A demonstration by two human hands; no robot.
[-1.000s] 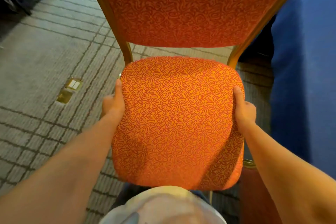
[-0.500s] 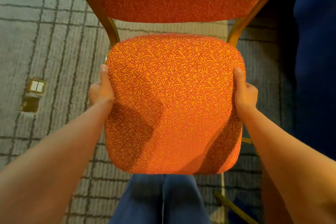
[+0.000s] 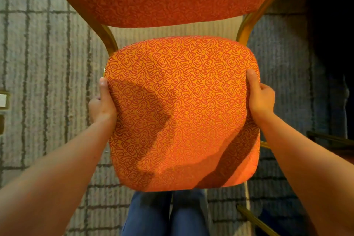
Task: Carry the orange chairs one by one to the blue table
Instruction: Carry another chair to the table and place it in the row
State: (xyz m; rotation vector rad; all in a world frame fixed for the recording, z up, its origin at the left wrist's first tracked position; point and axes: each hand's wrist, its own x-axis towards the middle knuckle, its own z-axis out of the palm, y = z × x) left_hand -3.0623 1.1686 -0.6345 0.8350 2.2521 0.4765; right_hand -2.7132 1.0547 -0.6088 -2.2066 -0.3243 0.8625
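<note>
An orange chair (image 3: 182, 105) with a swirl-patterned seat, padded back and gold metal frame fills the middle of the head view, facing me. My left hand (image 3: 102, 103) grips the seat's left edge, thumb on top and fingers hidden underneath. On the opposite edge my right hand (image 3: 261, 97) holds the seat the same way. The blue table's cloth (image 3: 329, 44) hangs dark along the far right, close to the chair's right side. The chair's legs are hidden under the seat.
Grey carpet (image 3: 47, 82) with a dark grid pattern covers the floor. A brass floor socket plate (image 3: 3, 101) lies at the left edge. Gold legs of another chair (image 3: 254, 220) show at lower right. My blue-trousered legs (image 3: 164, 214) stand just below the seat.
The view has swung left and down: the blue cloth slid to the right edge and the floor plate moved to the far left. Both hands kept their grip on the seat.
</note>
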